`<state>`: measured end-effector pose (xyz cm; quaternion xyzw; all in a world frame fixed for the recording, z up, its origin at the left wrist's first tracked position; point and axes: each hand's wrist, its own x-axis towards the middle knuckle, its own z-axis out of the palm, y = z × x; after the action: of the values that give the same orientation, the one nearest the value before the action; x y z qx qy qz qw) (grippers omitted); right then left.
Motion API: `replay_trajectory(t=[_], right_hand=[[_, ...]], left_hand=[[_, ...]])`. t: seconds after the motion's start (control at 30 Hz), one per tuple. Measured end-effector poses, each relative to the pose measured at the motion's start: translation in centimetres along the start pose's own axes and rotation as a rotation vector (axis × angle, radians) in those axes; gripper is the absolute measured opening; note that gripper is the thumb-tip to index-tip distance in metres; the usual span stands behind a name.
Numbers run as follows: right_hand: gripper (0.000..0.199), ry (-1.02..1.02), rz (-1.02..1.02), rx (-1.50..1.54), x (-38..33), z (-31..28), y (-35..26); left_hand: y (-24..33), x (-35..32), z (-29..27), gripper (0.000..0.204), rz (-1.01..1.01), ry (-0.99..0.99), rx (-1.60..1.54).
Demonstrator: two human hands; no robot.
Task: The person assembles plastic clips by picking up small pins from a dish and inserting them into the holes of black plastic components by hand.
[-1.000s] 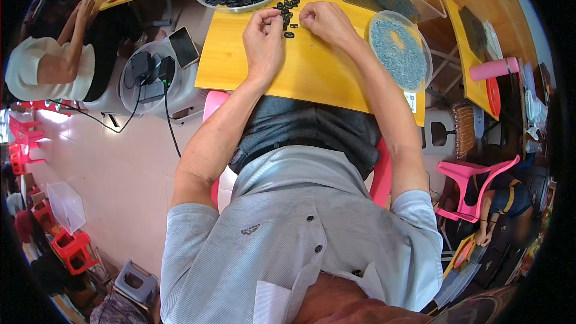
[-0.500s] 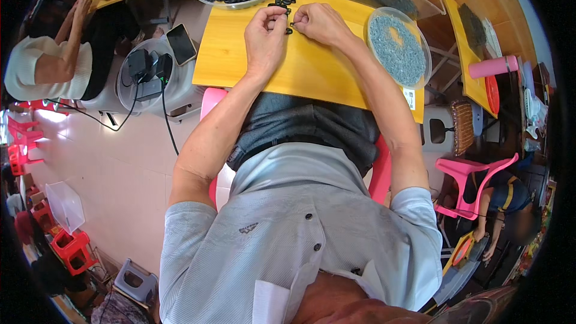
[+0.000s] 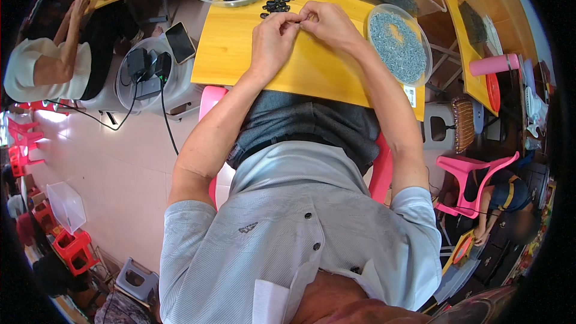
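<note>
Over the yellow table, my left hand and my right hand meet fingertip to fingertip. Both are pinched closed around something too small and hidden to make out. Just beyond my left fingers lies a loose cluster of small black oval pieces. A clear round tub at the far left edge of the table is heaped with more of these black pieces. To the right of my right forearm sits a round clear tray of small silvery-grey metal parts, which look like screws or pins.
A clear rectangular box with dark pieces stands at the far right. Left of the table, a phone and black chargers with cables rest on plastic containers. A co-worker sits at far left; another is at lower right.
My hands have come together, the left moving right and the fingertips now touching. The black pieces that were by my fingers now lie uncovered in the cluster.
</note>
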<state>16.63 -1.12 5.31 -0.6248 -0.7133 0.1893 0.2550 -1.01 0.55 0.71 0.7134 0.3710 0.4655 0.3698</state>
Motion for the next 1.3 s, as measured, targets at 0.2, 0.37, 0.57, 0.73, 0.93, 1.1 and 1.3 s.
replay_trajectory(t=[0.2,0.37,0.57,0.73,0.93,1.1,1.3], right_hand=[[0.012,0.021,0.072,0.362,-0.9,-0.2,-0.4],[0.013,0.094,0.075,0.341,-1.9,-0.6,-0.4],[0.018,-0.052,0.01,-0.056,-2.5,-0.8,1.0],[0.018,-0.062,0.012,-0.14,-2.6,-0.4,0.5],[0.019,-0.026,-0.029,-0.262,-2.9,0.4,0.6],[0.02,0.059,-0.023,-0.151,-3.3,0.3,0.9],[0.019,0.182,-0.033,0.039,-3.2,0.1,1.1]], left_hand=[[0.5,-0.1,0.0,0.019,-0.057,-0.041,-0.057],[0.1,-0.2,0.2,0.021,-0.054,-0.07,-0.078],[-0.8,0.3,0.4,0.02,-0.2,-0.024,-0.272],[-0.7,0.1,0.5,0.02,-0.158,-0.015,-0.227],[0.0,0.0,0.3,0.019,-0.179,-0.079,-0.18],[-0.3,-0.1,0.5,0.02,-0.189,-0.108,-0.212],[-0.1,-0.3,0.8,0.02,-0.151,-0.11,-0.179]])
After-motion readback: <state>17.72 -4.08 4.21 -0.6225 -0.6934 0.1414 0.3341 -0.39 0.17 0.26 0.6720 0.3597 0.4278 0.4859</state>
